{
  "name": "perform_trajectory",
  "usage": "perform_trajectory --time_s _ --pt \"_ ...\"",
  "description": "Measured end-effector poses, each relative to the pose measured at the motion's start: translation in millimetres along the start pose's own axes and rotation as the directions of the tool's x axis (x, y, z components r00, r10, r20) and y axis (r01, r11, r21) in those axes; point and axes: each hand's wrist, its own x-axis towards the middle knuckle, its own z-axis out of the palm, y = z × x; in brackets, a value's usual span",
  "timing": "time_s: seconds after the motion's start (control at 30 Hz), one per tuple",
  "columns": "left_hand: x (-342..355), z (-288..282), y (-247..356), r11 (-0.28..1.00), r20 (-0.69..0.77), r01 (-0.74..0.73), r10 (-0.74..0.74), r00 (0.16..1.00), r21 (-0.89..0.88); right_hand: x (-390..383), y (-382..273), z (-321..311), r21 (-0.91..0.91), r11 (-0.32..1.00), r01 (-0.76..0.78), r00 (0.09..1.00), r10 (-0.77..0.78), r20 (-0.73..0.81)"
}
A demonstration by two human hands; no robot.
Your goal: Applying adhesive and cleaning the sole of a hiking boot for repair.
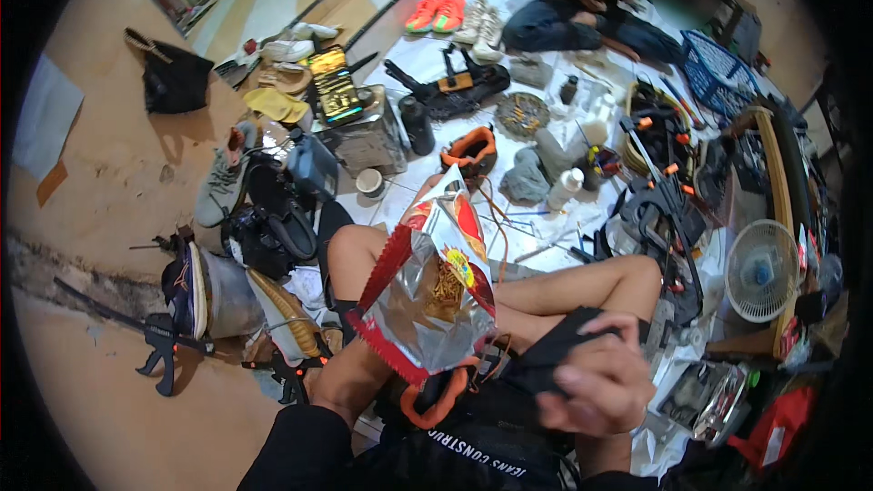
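Observation:
An opened snack bag (391,309), red and white with a silver lining, is held up over my lap. Brown crunchy bits (446,293) show inside it. My left forearm (350,382) leads up behind the bag, and that hand is mostly hidden there, gripping it. Raised to the right of the bag, my right hand (605,380) is slightly blurred with its fingers curled in; whatever they may hold cannot be made out. An orange-lined shoe (435,405) lies in my lap under the bag. Its likely mate, an orange-lined shoe (470,150), stands on the floor beyond.
Several shoes, a blue-grey jug (311,166) and a bar clamp (162,345) lie on the left. White bottle (566,188), grey bag (525,177) and clamps (668,218) stand ahead and right. A fan (762,270) is far right. Another person (582,9) sits opposite near a blue basket (718,73).

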Motion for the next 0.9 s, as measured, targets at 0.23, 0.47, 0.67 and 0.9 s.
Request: perform_trajectory --time_s 0.23,0.47,0.67,0.9 --pt "50.3 75.2 34.8 0.656 -0.116 -0.403 0.599 0.793 0.638 -71.1 149.7 1.6 0.049 0.887 -0.458 0.877 0.461 -0.139" --pt "91.3 191.9 67.2 0.029 0.196 -0.29 0.673 0.713 0.957 -154.3 278.2 36.8 0.102 0.832 -0.546 0.825 0.555 -0.109" --pt "107.4 305.6 58.1 0.079 0.331 -0.438 0.538 0.775 0.896 -133.1 229.1 10.4 -0.058 0.826 -0.56 0.827 0.554 -0.092" --pt "103.9 420.5 25.4 -0.141 0.544 -0.527 0.277 0.792 0.838 -160.5 317.3 26.6 0.243 0.815 -0.526 0.849 0.52 0.094"
